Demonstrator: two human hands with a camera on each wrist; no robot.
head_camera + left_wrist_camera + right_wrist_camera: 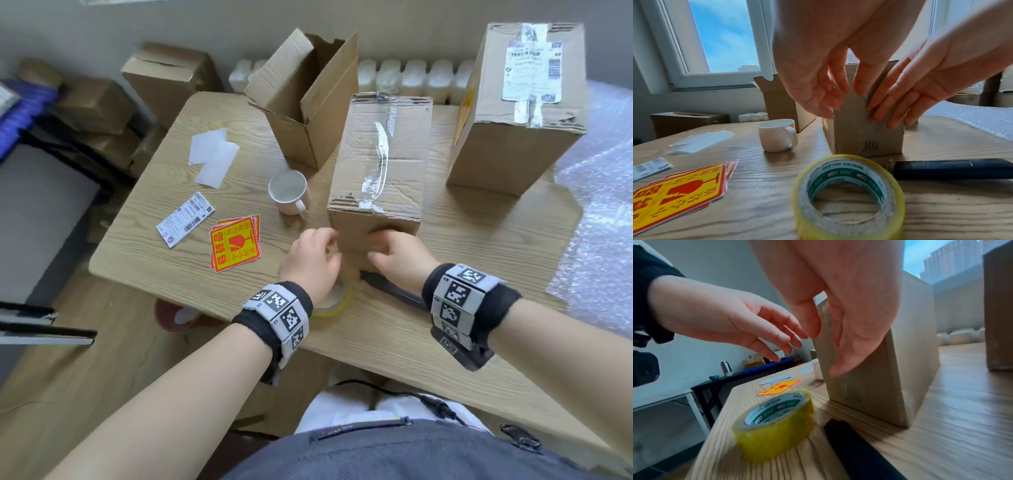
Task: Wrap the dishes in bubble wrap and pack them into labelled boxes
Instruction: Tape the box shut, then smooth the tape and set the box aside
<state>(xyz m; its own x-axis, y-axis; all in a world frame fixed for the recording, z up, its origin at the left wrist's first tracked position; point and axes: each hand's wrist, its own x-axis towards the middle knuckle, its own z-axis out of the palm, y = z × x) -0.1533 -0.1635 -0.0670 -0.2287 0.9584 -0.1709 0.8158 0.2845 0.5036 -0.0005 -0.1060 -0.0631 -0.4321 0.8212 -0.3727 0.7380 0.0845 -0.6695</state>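
Observation:
A closed cardboard box (380,161) with clear tape along its top seam stands upright mid-table. My right hand (390,250) lays straight fingers (898,104) flat against the box's near face (867,138). My left hand (318,253) hovers at the near-left edge of that face with loose, straight fingers (777,337) and holds nothing. Whether it touches the cardboard is unclear. A pale pink mug (289,192) stands unwrapped just left of the box. A yellow tape roll (846,194) lies under my left wrist.
A black utility knife (394,291) lies in front of the box. Fragile stickers (236,243), a shipping label (185,219) and white backing papers (212,156) lie at the left. An open box (308,99) stands behind, a tall labelled box (517,106) at the right, bubble wrap (599,205) beyond it.

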